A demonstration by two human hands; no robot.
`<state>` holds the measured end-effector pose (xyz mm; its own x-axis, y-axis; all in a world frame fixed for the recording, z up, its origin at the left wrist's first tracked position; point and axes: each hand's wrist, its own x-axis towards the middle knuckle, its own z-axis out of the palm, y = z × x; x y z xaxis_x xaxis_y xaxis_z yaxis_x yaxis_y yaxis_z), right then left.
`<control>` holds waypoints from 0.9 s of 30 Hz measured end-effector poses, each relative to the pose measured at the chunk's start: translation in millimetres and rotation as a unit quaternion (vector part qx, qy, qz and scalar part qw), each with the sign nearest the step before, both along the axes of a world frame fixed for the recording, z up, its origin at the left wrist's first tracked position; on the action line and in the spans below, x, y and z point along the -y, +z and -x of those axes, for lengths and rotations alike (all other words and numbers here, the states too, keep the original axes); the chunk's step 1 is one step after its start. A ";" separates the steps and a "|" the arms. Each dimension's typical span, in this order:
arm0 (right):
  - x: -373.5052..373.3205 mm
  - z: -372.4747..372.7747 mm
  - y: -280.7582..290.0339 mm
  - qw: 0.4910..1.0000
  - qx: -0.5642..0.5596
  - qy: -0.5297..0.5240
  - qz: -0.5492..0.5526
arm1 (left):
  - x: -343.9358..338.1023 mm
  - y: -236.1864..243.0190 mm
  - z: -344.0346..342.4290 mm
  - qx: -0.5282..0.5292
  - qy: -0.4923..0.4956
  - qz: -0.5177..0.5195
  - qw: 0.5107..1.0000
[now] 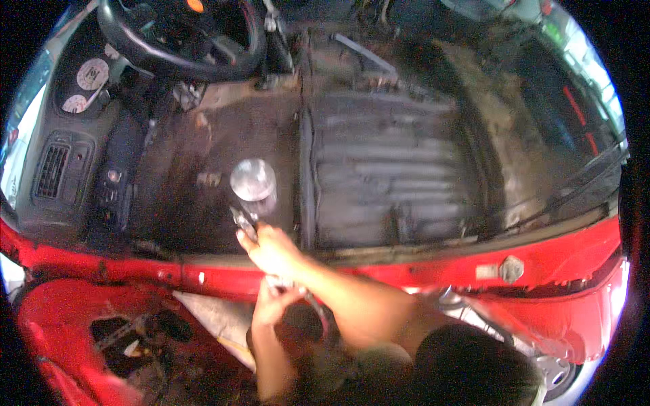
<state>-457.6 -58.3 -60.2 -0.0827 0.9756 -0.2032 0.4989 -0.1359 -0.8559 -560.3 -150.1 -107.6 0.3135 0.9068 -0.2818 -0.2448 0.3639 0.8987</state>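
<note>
My right hand (271, 250) reaches in over the red sill, closed around a metal spray gun (245, 222). Just beyond its nozzle end is a round, shiny silver-white cup (252, 181), seen from above; the blur hides how the two join. Close below, my left hand (274, 304) is closed at the bottom of the gun's handle, where a small bright fitting (277, 282) shows between the hands. A dark hose (319, 312) curves beside my left wrist. Under the gun lies the dark, stained car floor (183, 176), stripped of seats and carpet.
A steering wheel (183, 61) and dashboard (74, 142) with gauges and a vent stand at the left. A raised ridge (306, 149) divides the floor from a ribbed panel (386, 162). The red sill (406, 267) runs across; an open red door (68, 325) hangs lower left.
</note>
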 end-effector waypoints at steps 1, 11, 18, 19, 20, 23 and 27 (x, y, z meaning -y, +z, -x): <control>5.2 13.8 0.5 1.000 -0.017 0.003 0.001 | 4.3 7.3 9.5 -0.019 0.006 -0.011 1.000; 1.9 119.6 41.6 0.980 -0.169 0.010 -0.104 | 43.6 6.4 52.0 -0.084 0.180 -0.030 0.980; -12.7 121.0 28.9 0.984 -0.162 0.070 -0.035 | 31.7 -26.2 30.3 -0.036 0.394 -0.009 0.918; -14.9 117.1 25.2 0.987 -0.132 0.089 0.004 | 29.7 -28.3 23.3 -0.049 0.387 -0.017 0.920; -15.7 111.8 21.3 0.992 -0.100 0.072 -0.029 | 27.3 -29.4 15.7 -0.055 0.379 -0.023 0.923; -32.2 87.5 11.2 0.988 -0.128 0.079 0.034 | 16.2 -23.3 -5.4 -0.047 0.364 -0.016 0.930; -60.8 58.9 6.5 0.995 -0.092 0.031 0.002 | -5.4 -6.9 -25.9 -0.104 0.294 0.005 0.950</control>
